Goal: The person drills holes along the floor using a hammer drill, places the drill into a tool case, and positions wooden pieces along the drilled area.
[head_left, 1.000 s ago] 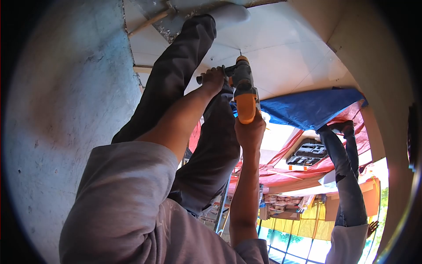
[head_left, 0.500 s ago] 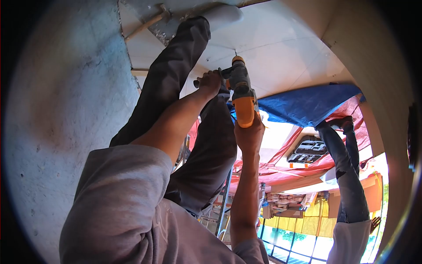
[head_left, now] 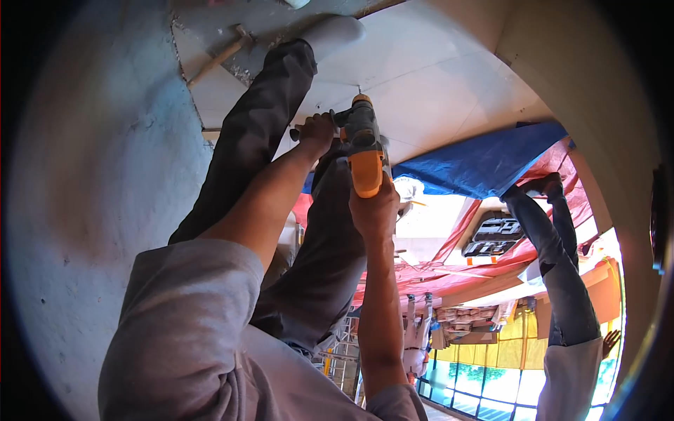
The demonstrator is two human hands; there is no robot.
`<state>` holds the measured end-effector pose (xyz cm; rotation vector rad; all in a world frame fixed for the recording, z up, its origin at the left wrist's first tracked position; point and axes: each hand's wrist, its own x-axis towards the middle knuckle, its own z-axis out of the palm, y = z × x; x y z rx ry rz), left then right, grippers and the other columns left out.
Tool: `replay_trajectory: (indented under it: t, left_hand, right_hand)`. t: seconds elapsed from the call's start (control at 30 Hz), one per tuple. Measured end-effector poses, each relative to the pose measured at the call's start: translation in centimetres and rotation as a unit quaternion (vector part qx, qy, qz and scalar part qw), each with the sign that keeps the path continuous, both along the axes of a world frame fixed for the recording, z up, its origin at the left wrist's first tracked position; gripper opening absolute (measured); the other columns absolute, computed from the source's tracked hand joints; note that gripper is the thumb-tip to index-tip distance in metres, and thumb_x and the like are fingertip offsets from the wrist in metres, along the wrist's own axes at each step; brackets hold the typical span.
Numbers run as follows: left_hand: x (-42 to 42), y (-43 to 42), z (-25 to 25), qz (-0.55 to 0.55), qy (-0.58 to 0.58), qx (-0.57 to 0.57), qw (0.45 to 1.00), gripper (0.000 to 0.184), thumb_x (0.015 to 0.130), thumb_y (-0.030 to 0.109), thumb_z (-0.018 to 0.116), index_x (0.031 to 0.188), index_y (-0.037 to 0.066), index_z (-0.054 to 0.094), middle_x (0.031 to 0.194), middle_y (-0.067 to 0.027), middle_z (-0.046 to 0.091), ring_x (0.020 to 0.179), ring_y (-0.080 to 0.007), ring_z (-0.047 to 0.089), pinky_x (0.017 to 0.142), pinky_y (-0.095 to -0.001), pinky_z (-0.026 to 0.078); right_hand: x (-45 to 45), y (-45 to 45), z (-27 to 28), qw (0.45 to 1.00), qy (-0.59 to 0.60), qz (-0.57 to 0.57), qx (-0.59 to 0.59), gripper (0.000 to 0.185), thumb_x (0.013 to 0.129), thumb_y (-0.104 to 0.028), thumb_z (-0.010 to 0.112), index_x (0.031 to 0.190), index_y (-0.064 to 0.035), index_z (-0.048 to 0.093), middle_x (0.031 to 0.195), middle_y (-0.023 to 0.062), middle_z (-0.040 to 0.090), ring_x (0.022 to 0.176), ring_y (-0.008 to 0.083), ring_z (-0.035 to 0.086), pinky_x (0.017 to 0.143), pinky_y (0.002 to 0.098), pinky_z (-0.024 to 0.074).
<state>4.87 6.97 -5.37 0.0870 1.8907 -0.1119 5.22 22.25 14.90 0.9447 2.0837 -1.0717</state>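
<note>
My left hand (head_left: 316,132) is closed around the side handle of an orange and grey power drill (head_left: 366,172). On its rear grip my right hand (head_left: 375,209) is wrapped, below the orange housing in the view. The thin drill bit (head_left: 360,90) points at a pale panel surface (head_left: 428,77) near a drawn line. Whether its tip is inside the surface is too small to tell. My dark-trousered legs (head_left: 246,133) are beside the drill, with a light-coloured sock (head_left: 334,36) on the panel.
A hammer (head_left: 219,60) lies at upper left near a worn bluish wall (head_left: 105,210). Blue tarp (head_left: 477,163), red sheeting (head_left: 460,277) and an open tool case (head_left: 494,233) are at right. One person (head_left: 569,309) stands there; another (head_left: 415,337) is farther back.
The view has shifted, so the drill and both hands appear farther left and slightly lower. A person farther back has come into view. Both hands keep their grip.
</note>
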Motion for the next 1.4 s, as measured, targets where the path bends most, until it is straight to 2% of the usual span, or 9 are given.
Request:
replay_trajectory:
  t: [0.07,0.3,0.47,0.67,0.77,1.27,1.37,1.4]
  left_hand:
    - [-0.4,-0.2,0.1,-0.016,-0.004,-0.001,1.0,0.028,0.093,0.022,0.048,0.116,0.007,0.051,0.115,-0.0114,0.056,0.111,-0.0296,0.056,0.089,-0.0589,0.043]
    - [-1.0,-1.5,-0.5,-0.092,0.021,0.054,0.994,0.03,0.089,0.02,0.053,0.116,0.008,0.05,0.114,-0.0116,0.057,0.11,-0.0306,0.056,0.091,-0.0581,0.042]
    - [-1.0,-2.1,-0.9,-0.094,0.011,0.078,0.992,0.028,0.089,0.019,0.053,0.114,0.008,0.05,0.11,-0.0113,0.057,0.107,-0.0293,0.057,0.088,-0.0548,0.045]
    - [-1.4,-1.3,-0.8,-0.113,0.007,0.056,0.992,0.029,0.089,0.019,0.053,0.115,0.006,0.049,0.111,-0.0125,0.056,0.107,-0.0294,0.056,0.084,-0.0553,0.046]
    - [-1.9,-1.0,-0.6,-0.096,-0.005,0.049,0.994,0.034,0.082,0.008,0.057,0.114,0.007,0.046,0.112,-0.0125,0.054,0.107,-0.0304,0.055,0.084,-0.0506,0.047]
    - [-2.0,-0.4,0.0,-0.081,-0.037,0.037,0.995,0.03,0.086,0.008,0.053,0.115,0.005,0.045,0.115,-0.0143,0.053,0.11,-0.0323,0.055,0.087,-0.0515,0.047]
    - [-2.3,-0.5,-0.1,-0.081,-0.049,0.04,0.995,0.029,0.092,0.021,0.049,0.117,0.006,0.048,0.116,-0.0131,0.054,0.112,-0.0315,0.055,0.087,-0.0561,0.045]
    - [-2.9,-0.2,-0.6,-0.085,-0.047,0.039,0.995,0.029,0.092,0.021,0.049,0.117,0.007,0.048,0.116,-0.0128,0.054,0.112,-0.0316,0.055,0.087,-0.0561,0.045]
  right_hand:
    - [-0.6,-0.2,0.4,1.0,0.01,0.012,0.015,0.026,0.072,-0.009,0.067,0.095,0.0006,0.06,0.081,0.0201,0.065,0.078,0.04,0.065,0.07,0.0431,0.0517]
    - [1.6,-0.7,0.1,0.991,0.018,-0.12,-0.061,0.03,0.071,-0.012,0.07,0.096,0.0006,0.061,0.08,0.0199,0.067,0.076,0.0391,0.066,0.066,0.0416,0.0529]
    - [1.1,-1.1,-0.1,0.994,0.007,-0.099,-0.042,0.027,0.071,-0.012,0.07,0.094,0.0002,0.061,0.077,0.0205,0.066,0.074,0.0396,0.066,0.063,0.041,0.0527]
    - [1.2,-0.2,-0.6,0.996,0.016,-0.088,-0.03,0.026,0.071,-0.012,0.07,0.091,0.0,0.059,0.074,0.0203,0.065,0.073,0.0397,0.066,0.062,0.0409,0.0527]
    - [1.4,0.0,-0.8,0.996,0.024,-0.078,-0.025,0.027,0.071,-0.012,0.07,0.092,0.0001,0.06,0.074,0.0202,0.065,0.073,0.0397,0.066,0.062,0.0411,0.0527]
    - [1.2,0.8,-0.5,0.997,0.006,-0.069,-0.029,0.029,0.071,-0.012,0.07,0.096,-0.0015,0.061,0.078,0.0193,0.066,0.075,0.0385,0.066,0.064,0.0415,0.0531]
    - [1.5,0.7,-0.3,0.998,0.018,-0.064,-0.015,0.028,0.071,-0.011,0.07,0.096,-0.0019,0.062,0.079,0.019,0.067,0.075,0.0384,0.066,0.064,0.0413,0.053]
    - [1.2,0.8,-0.7,0.997,0.026,-0.068,-0.014,0.027,0.071,-0.011,0.07,0.096,-0.0019,0.062,0.079,0.0188,0.067,0.075,0.0385,0.066,0.064,0.0414,0.0529]
